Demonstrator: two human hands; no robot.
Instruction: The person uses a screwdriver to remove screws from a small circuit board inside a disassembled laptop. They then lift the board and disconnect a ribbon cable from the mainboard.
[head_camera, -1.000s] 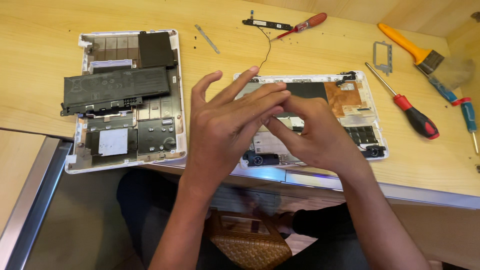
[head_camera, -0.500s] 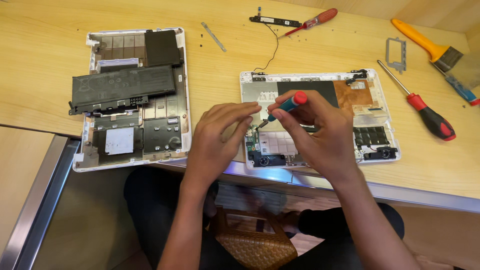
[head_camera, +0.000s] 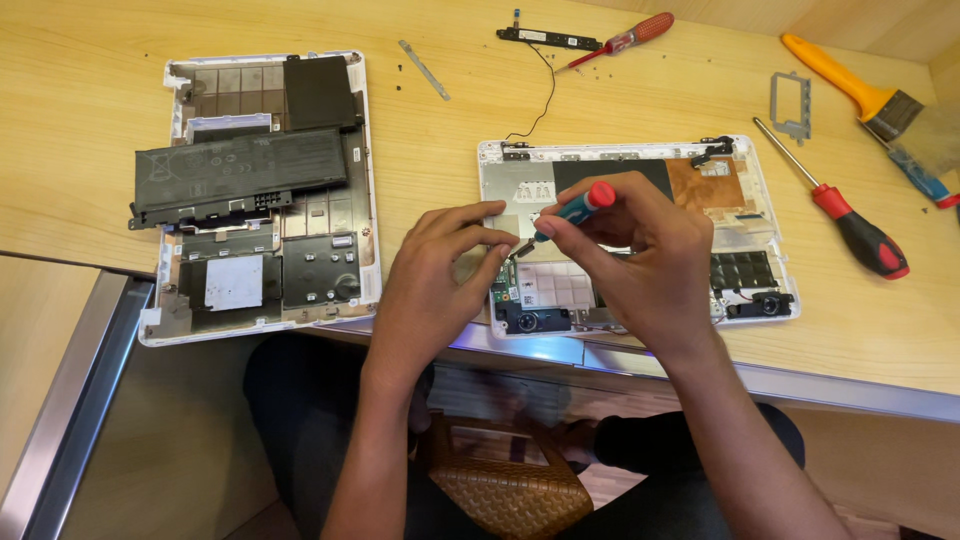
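At the lower centre of the frame, nearest me: my left hand (head_camera: 435, 285), fingertips pinched together at the tip of the tool, steadying it. Beside it, my right hand (head_camera: 640, 265), closed around a small teal-handled precision screwdriver with a red cap (head_camera: 572, 211), tip angled down-left onto the open white laptop base with exposed boards (head_camera: 745, 225). I judge the screw is best met square, with light downward pressure and slow turns. Left of frame: a white laptop cover panel (head_camera: 260, 280) bearing a flat black battery pack (head_camera: 240, 175). Far right: a red-and-black-handled screwdriver (head_camera: 850, 225) and an orange-handled paintbrush (head_camera: 850, 85).
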